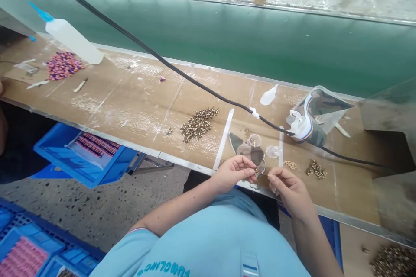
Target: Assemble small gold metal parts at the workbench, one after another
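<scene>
My left hand (pixel 232 174) pinches a small brown-and-gold piece (pixel 256 173) between thumb and fingertips, close above the table's front edge. A short gap to its right, my right hand (pixel 289 188) has thumb and forefinger pressed together on something tiny and pale, too small to name. Just beyond the hands lies a camouflage-patterned cloth piece (pixel 240 143), bearing a small round clear cup (pixel 254 140). Beside it sits another clear dish (pixel 273 152). Small tan pieces (pixel 290 165) and a little heap of brown-and-gold pieces (pixel 316 169) lie beyond my right hand.
A larger brown-and-gold pile (pixel 199 124) lies left on the cardboard-covered table (pixel 146 108). Farther left are a pink-purple pile (pixel 64 65) and a white squeeze bottle (pixel 74 41). A black cable (pixel 162 61) crosses overhead. A clear bag (pixel 320 114) stands right; a blue bin (pixel 81 156) sits below.
</scene>
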Available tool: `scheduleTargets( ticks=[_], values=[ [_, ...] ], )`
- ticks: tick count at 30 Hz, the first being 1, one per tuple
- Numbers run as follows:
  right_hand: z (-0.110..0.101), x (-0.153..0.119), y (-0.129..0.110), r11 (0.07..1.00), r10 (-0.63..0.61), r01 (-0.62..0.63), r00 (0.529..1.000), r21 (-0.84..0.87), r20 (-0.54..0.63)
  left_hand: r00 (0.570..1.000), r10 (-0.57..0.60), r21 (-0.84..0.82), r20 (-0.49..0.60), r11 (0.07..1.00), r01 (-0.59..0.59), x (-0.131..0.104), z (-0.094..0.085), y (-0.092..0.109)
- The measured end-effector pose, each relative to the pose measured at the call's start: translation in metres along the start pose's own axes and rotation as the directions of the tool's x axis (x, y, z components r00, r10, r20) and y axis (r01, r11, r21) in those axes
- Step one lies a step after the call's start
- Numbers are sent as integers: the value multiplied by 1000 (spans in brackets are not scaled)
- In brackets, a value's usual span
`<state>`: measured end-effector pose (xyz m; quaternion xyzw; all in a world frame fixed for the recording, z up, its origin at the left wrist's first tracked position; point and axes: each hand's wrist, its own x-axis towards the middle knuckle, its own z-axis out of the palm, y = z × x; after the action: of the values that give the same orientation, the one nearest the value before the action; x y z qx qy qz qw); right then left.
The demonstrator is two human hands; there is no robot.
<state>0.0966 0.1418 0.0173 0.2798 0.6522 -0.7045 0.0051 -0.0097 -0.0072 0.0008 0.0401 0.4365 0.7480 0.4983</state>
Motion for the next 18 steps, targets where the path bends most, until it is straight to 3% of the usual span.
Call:
scheduleTargets(
  ticks=[8, 18],
  values=[
    [6, 4, 1, 999, -35, 36, 998, -16, 61, 1000, -21, -1, 4, 1000, 21, -1, 2, 3],
    [8, 5, 6, 1000, 4, -5, 998, 19, 67, 1000, -20, -35, 23, 999, 21, 0, 0, 1]
  ],
)
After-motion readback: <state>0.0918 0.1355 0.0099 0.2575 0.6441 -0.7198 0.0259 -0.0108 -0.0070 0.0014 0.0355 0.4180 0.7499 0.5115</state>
